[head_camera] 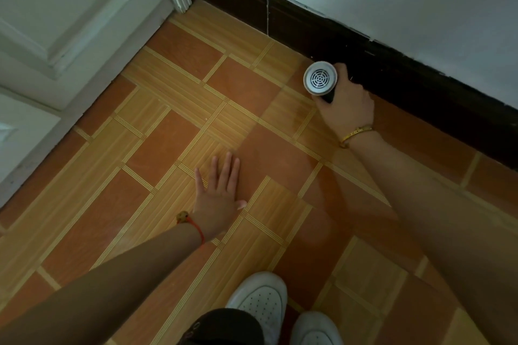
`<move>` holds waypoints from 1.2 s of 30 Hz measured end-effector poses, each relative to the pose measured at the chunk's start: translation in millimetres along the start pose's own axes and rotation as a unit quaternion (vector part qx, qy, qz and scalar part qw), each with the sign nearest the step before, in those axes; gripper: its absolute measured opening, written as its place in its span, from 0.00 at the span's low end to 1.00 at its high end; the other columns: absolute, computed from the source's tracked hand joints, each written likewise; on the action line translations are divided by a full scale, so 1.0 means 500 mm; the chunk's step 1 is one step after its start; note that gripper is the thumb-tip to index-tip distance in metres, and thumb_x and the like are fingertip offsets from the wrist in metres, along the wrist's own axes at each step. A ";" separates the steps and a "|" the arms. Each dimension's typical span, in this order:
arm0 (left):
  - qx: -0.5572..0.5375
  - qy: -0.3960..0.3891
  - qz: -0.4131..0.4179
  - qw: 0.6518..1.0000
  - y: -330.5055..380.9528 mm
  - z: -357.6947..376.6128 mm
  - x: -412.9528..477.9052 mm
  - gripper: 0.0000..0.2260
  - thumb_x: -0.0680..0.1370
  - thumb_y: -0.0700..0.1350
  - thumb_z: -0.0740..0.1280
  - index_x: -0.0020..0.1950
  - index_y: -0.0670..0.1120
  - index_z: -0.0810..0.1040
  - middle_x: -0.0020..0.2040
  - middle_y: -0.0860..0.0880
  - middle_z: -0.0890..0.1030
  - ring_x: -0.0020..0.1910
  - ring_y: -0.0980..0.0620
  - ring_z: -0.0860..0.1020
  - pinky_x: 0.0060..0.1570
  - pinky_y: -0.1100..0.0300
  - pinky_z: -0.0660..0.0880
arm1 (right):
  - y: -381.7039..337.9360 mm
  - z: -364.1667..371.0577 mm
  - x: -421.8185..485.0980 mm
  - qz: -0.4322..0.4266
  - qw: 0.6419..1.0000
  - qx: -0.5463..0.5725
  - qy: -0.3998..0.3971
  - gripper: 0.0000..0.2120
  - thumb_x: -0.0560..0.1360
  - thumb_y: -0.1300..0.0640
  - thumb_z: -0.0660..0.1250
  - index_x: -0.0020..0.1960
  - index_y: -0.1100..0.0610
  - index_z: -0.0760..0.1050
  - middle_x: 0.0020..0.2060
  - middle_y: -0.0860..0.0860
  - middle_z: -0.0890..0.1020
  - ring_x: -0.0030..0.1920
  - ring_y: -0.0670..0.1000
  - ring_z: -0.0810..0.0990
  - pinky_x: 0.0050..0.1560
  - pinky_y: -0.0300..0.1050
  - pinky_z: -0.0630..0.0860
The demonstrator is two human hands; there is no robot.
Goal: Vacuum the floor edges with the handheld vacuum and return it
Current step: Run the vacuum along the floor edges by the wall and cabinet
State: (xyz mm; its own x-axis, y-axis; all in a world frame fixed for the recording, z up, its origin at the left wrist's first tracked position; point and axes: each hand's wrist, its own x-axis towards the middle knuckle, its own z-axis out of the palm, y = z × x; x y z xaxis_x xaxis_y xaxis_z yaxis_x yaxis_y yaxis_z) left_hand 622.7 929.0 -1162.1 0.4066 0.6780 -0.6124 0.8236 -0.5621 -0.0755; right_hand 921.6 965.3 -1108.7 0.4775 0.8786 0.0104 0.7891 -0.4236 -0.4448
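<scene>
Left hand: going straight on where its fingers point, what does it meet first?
Likely the dark baseboard: the left hand would cross bare floor, passing left of the vacuum held by the right hand. Depth unclear.

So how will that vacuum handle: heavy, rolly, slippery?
Probably light: the right hand alone holds the vacuum by the skirting. Round barrel, so laid on the glossy floor it may roll. Looks like rigid plastic; likely no flex.
</scene>
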 end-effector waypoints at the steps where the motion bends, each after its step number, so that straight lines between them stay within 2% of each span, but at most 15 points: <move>1: -0.001 0.000 0.001 1.000 0.000 -0.002 -0.001 0.42 0.81 0.64 0.51 0.72 0.46 0.20 0.74 0.46 0.22 0.75 0.40 0.26 0.73 0.32 0.37 | -0.002 -0.002 -0.007 -0.019 1.000 0.007 -0.013 0.30 0.74 0.48 0.69 0.72 0.53 0.62 0.56 0.57 0.81 0.54 0.62 0.81 0.50 0.56 0.78; 3: -0.003 0.002 0.003 1.000 0.000 -0.004 -0.003 0.43 0.81 0.64 0.51 0.73 0.46 0.21 0.75 0.47 0.22 0.75 0.41 0.27 0.74 0.31 0.39 | -0.011 -0.004 -0.024 -0.068 0.997 0.014 -0.043 0.28 0.74 0.46 0.69 0.70 0.51 0.63 0.53 0.55 0.83 0.50 0.61 0.83 0.45 0.52 0.79; 5: -0.006 0.013 0.008 1.000 -0.001 -0.005 -0.007 0.43 0.80 0.65 0.52 0.74 0.46 0.23 0.76 0.47 0.24 0.76 0.41 0.28 0.74 0.31 0.40 | -0.024 -0.004 -0.038 -0.114 0.991 0.015 -0.070 0.27 0.74 0.45 0.70 0.68 0.50 0.64 0.49 0.54 0.83 0.46 0.61 0.83 0.40 0.48 0.75; 8: -0.012 0.023 0.013 1.000 -0.004 -0.007 -0.011 0.43 0.80 0.65 0.53 0.75 0.47 0.24 0.77 0.47 0.26 0.77 0.42 0.29 0.74 0.31 0.41 | -0.042 0.000 -0.052 -0.130 0.988 0.012 -0.080 0.25 0.74 0.43 0.68 0.67 0.49 0.65 0.47 0.53 0.83 0.44 0.61 0.83 0.38 0.46 0.71; 12: -0.031 0.056 0.034 0.997 -0.018 -0.010 -0.022 0.42 0.80 0.66 0.53 0.78 0.48 0.29 0.78 0.49 0.29 0.78 0.44 0.32 0.74 0.32 0.39 | -0.055 0.007 -0.063 -0.095 0.992 0.043 -0.068 0.24 0.74 0.43 0.68 0.65 0.50 0.66 0.49 0.53 0.83 0.46 0.60 0.83 0.40 0.47 0.75; 16: -0.046 0.100 0.047 0.993 -0.051 -0.004 -0.045 0.38 0.81 0.65 0.52 0.80 0.49 0.33 0.80 0.49 0.32 0.79 0.45 0.33 0.74 0.33 0.37 | -0.076 0.018 -0.063 -0.128 0.988 0.036 -0.085 0.25 0.73 0.42 0.69 0.65 0.49 0.66 0.48 0.52 0.83 0.45 0.58 0.83 0.38 0.44 0.72; 18: -0.060 0.105 0.044 0.992 -0.069 0.004 -0.060 0.38 0.81 0.64 0.53 0.80 0.50 0.34 0.80 0.50 0.32 0.79 0.46 0.33 0.74 0.33 0.37 | -0.099 0.032 -0.064 -0.149 0.980 0.072 -0.107 0.26 0.72 0.41 0.70 0.65 0.49 0.67 0.50 0.50 0.83 0.47 0.55 0.83 0.39 0.45 0.76; 20: -0.076 0.103 0.029 0.991 -0.086 0.013 -0.074 0.38 0.81 0.63 0.54 0.80 0.51 0.34 0.80 0.50 0.32 0.79 0.46 0.32 0.74 0.33 0.36 | -0.132 0.052 -0.069 -0.159 0.969 0.119 -0.147 0.28 0.72 0.41 0.70 0.67 0.48 0.67 0.52 0.49 0.83 0.50 0.53 0.82 0.46 0.51 0.81; 22: -0.091 0.103 0.012 0.990 -0.102 0.023 -0.087 0.37 0.81 0.63 0.53 0.80 0.52 0.33 0.80 0.51 0.32 0.78 0.46 0.32 0.74 0.34 0.35 | -0.168 0.075 -0.078 -0.171 0.957 0.149 -0.183 0.28 0.71 0.41 0.70 0.66 0.47 0.66 0.52 0.48 0.83 0.50 0.51 0.82 0.48 0.54 0.81; 26: -0.097 0.110 -0.006 0.989 -0.133 0.048 -0.115 0.36 0.82 0.63 0.51 0.79 0.52 0.32 0.80 0.51 0.31 0.79 0.46 0.33 0.74 0.33 0.36 | -0.232 0.114 -0.091 -0.200 0.943 0.171 -0.205 0.29 0.68 0.37 0.68 0.64 0.48 0.68 0.50 0.47 0.83 0.49 0.51 0.83 0.49 0.54 0.81; 28: -0.105 0.112 -0.015 0.988 -0.147 0.060 -0.128 0.36 0.82 0.63 0.51 0.80 0.52 0.33 0.80 0.51 0.32 0.79 0.46 0.33 0.74 0.33 0.36 | -0.253 0.126 -0.088 -0.190 0.945 0.170 -0.203 0.30 0.68 0.37 0.68 0.65 0.48 0.68 0.51 0.47 0.83 0.50 0.52 0.83 0.50 0.54 0.81; 32: -0.115 0.112 -0.037 0.986 -0.168 0.079 -0.148 0.36 0.82 0.63 0.51 0.80 0.51 0.33 0.80 0.51 0.33 0.79 0.45 0.34 0.75 0.33 0.39 | -0.282 0.141 -0.074 -0.142 0.956 0.186 -0.179 0.29 0.71 0.45 0.73 0.67 0.51 0.68 0.55 0.50 0.82 0.55 0.55 0.81 0.56 0.55 0.79; 34: -0.121 0.110 -0.047 0.985 -0.175 0.087 -0.154 0.36 0.82 0.62 0.50 0.80 0.51 0.32 0.81 0.51 0.34 0.79 0.45 0.35 0.75 0.33 0.38 | -0.297 0.142 -0.066 -0.123 0.956 0.200 -0.174 0.29 0.71 0.47 0.73 0.68 0.52 0.69 0.57 0.50 0.82 0.57 0.53 0.80 0.58 0.50 0.78; 36: -0.131 0.110 -0.055 0.984 -0.181 0.093 -0.161 0.36 0.82 0.62 0.50 0.79 0.51 0.32 0.81 0.51 0.35 0.79 0.45 0.35 0.74 0.33 0.38 | -0.312 0.142 -0.062 -0.108 0.949 0.216 -0.201 0.28 0.71 0.48 0.74 0.67 0.53 0.70 0.53 0.48 0.82 0.51 0.45 0.81 0.53 0.42 0.77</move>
State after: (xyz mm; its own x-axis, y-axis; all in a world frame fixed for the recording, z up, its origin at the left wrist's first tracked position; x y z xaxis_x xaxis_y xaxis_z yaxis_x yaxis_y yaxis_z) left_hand 497.0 903.3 -1142.9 0.3611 0.8304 -0.4243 0.9294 -0.3576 0.0911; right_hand 756.1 1019.7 -1103.1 0.0671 0.9848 -0.1604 0.5780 -0.1694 -0.7983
